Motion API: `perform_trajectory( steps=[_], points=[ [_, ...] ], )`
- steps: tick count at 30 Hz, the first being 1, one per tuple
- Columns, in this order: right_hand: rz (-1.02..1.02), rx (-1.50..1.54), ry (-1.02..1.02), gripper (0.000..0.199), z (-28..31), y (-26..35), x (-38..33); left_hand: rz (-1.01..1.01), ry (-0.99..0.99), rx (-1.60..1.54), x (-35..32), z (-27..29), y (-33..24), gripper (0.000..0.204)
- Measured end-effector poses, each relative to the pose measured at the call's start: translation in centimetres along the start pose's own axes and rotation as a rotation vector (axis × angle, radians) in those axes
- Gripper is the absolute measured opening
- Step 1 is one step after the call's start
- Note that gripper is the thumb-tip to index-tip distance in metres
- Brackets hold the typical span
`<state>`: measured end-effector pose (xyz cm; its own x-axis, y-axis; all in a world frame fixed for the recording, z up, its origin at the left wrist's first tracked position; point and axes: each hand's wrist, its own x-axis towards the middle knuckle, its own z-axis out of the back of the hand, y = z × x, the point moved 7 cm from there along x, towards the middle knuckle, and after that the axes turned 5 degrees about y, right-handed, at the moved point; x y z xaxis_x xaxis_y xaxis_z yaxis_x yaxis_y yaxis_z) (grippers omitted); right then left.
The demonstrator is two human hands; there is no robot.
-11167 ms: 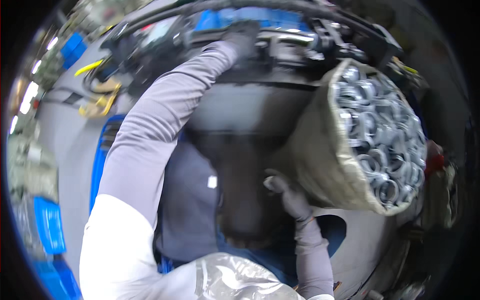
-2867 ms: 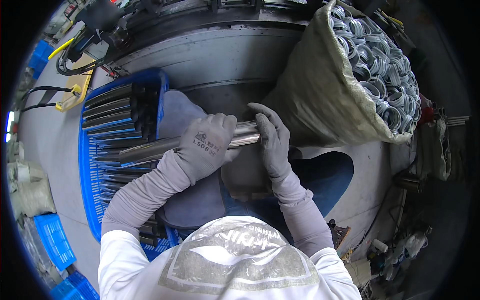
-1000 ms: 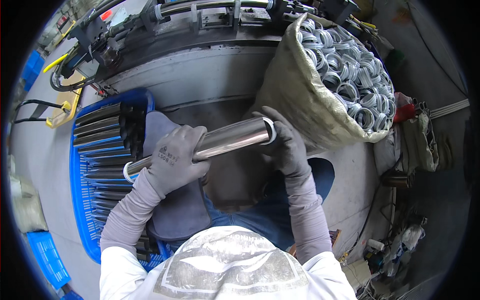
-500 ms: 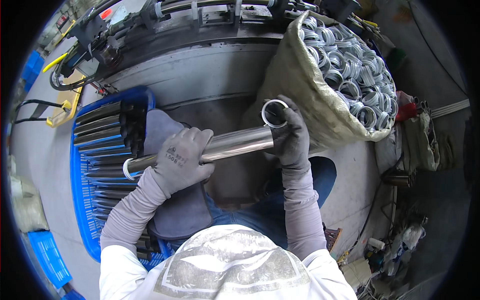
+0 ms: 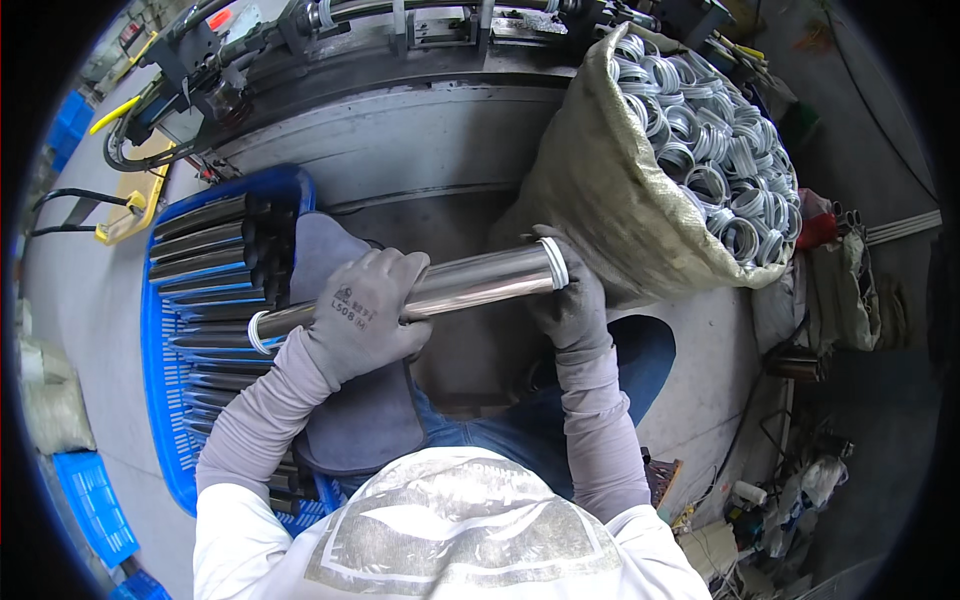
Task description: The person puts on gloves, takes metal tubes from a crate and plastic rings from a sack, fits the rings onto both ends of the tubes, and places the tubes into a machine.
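A shiny metal tube (image 5: 480,284) lies across in front of me, its right end tilted slightly up. My left hand (image 5: 368,312), in a grey glove, is wrapped round the tube left of its middle. One pale ring (image 5: 260,333) sits round the left end, just beyond that hand. At the right end another white ring (image 5: 553,263) fits round the tube's rim. My right hand (image 5: 572,300), also gloved in grey, is closed against this ring and the tube end; its fingertips are partly hidden behind them.
A blue basket (image 5: 155,400) at left holds several dark metal tubes, with a grey pad (image 5: 360,430) beside it. To the right stands a woven sack (image 5: 570,170) full of pale rings (image 5: 710,185). Machine rails (image 5: 440,30) run along the far side.
The ring in my right hand, held off the tube's right end before, is now round that end. My right hand has moved slightly down with it. My left hand keeps its grip.
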<state>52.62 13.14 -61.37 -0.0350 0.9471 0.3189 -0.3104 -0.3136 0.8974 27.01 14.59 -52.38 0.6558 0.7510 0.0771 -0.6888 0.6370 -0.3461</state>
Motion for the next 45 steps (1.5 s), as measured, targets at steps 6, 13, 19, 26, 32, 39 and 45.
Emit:
perform_trajectory(
  steps=[6, 13, 19, 26, 32, 39, 45],
  points=[
    [-0.271, 0.797, -0.069, 0.059, -2.9, 1.5, 0.8, 0.019, 0.013, 0.012, -0.1, -0.7, 0.5, 0.065],
    [-0.009, 0.068, -0.048, 0.057, -1.5, 4.4, 2.2, 0.008, 0.022, 0.027, 0.2, -0.8, 0.2, 0.065],
    [-0.141, 0.225, -0.314, 0.058, -3.0, 2.5, 0.8, 0.044, 0.074, 0.047, 0.5, -1.4, 0.5, 0.065],
    [-0.191, 0.412, -0.428, 0.052, -4.9, 0.5, -0.6, -0.043, -0.006, 0.099, 0.5, -0.7, -0.3, 0.049],
    [-0.123, 0.201, -0.446, 0.043, -2.7, 2.4, 0.7, -0.084, -0.006, 0.066, 1.1, -0.3, -0.9, 0.063],
    [0.236, -0.768, -0.458, 0.032, 15.8, 14.8, 4.7, 0.115, 0.138, -0.012, -2.5, 2.7, 3.9, 0.068],
    [-0.252, -1.44, 0.014, 0.027, 22.4, 8.3, 10.1, 0.01, -0.1, 0.302, 3.2, 6.0, 2.7, 0.065]
  ],
)
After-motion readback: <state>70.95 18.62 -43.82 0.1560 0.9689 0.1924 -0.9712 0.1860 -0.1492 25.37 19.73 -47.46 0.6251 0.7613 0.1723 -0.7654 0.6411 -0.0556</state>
